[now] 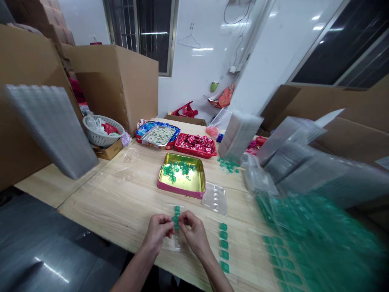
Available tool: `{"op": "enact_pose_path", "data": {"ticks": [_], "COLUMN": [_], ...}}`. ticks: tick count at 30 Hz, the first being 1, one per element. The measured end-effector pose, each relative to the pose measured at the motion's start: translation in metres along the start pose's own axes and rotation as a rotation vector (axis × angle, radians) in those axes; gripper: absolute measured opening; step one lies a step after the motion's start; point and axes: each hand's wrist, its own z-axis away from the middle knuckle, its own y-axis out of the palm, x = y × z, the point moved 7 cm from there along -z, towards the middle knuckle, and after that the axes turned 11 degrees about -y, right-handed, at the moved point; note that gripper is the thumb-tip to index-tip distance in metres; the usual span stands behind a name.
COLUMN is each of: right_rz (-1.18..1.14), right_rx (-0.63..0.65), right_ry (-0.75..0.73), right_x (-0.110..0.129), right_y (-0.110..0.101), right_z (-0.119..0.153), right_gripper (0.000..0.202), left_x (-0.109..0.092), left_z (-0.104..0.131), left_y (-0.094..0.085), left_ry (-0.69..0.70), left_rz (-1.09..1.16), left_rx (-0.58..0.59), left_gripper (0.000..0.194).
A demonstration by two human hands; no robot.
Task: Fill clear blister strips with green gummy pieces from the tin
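Both hands are over a clear plastic tray (173, 243) near the table's front edge. Green pieces (177, 209) sit in the tray's upper part. My left hand (160, 229) is pinched at the tray's left side; anything between its fingertips is too small to tell. My right hand (191, 229) has its fingertips pressed together beside a green piece in the middle. Beyond them, a gold-lined tin (182, 184) holds loose green pieces (178, 168). Another clear tray (215, 198) lies beside the tin, and a filled green row (224, 244) is to the right.
Behind the tin are a red basket of wrapped packets (196, 146) and a blue-red tin (141, 134) with a metal tray (159, 136). Stacked clear trays (54, 129) stand left; stacks (240, 134) and filled green trays (328, 243) stand right. A white basket (103, 138) is back left.
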Motion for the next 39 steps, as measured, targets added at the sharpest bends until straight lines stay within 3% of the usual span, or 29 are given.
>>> {"op": "enact_pose_path", "data": {"ticks": [6, 15, 25, 30, 34, 39], "right_rz": [-0.146, -0.826, -0.89, -0.678, -0.374, -0.026], "right_rx": [-0.011, 0.067, 0.196, 0.113, 0.14, 0.172], "right_ry": [0.048, 0.403, 0.495, 0.418, 0.352, 0.226], "right_x": [-0.008, -0.018, -0.015, -0.032, -0.046, -0.041], "right_y": [0.004, 0.019, 0.022, 0.014, 0.014, 0.007], "right_z": [0.003, 0.014, 0.02, 0.019, 0.023, 0.023], "right_gripper": [0.008, 0.027, 0.024, 0.023, 0.016, 0.009], "left_x": [-0.002, -0.002, -0.003, 0.003, 0.006, 0.003], "left_z": [0.003, 0.003, 0.002, -0.003, -0.008, -0.011], "left_y": [0.004, 0.006, 0.007, 0.001, -0.003, 0.001], "left_ry": [0.021, -0.052, -0.052, -0.009, 0.089, 0.154], "left_rz": [0.046, -0.01, -0.196, -0.371, -0.583, -0.716], "left_rx": [0.028, 0.145, 0.088, -0.023, -0.128, -0.18], "left_gripper": [0.019, 0.018, 0.01, 0.008, 0.01, 0.011]}}
